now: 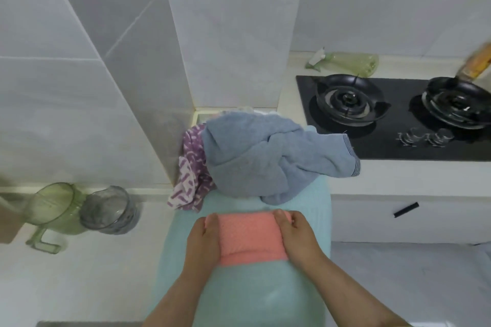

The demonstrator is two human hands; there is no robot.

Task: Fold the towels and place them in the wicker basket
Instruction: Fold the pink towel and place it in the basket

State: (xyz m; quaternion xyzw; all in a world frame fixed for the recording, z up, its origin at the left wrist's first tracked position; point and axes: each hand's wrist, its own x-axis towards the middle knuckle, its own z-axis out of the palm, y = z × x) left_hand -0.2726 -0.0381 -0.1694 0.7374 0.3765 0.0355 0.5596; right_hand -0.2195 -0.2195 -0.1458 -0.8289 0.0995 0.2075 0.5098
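1. While the folded pink towel (pixel 251 237) lies flat on a teal towel (pixel 239 295) spread over the counter, it is flanked by both hands.
2. Left hand (pixel 203 239): fingers are laid along the left edge, with the tips hidden at the far corner. Whether they grip cannot be told.
3. Right hand (pixel 295 233): fingers (pixel 283 216) are curled over the far right corner, which is gripped.
4. A crumpled grey-blue towel (pixel 265 156) and a purple patterned towel (pixel 191 167) are heaped just beyond.
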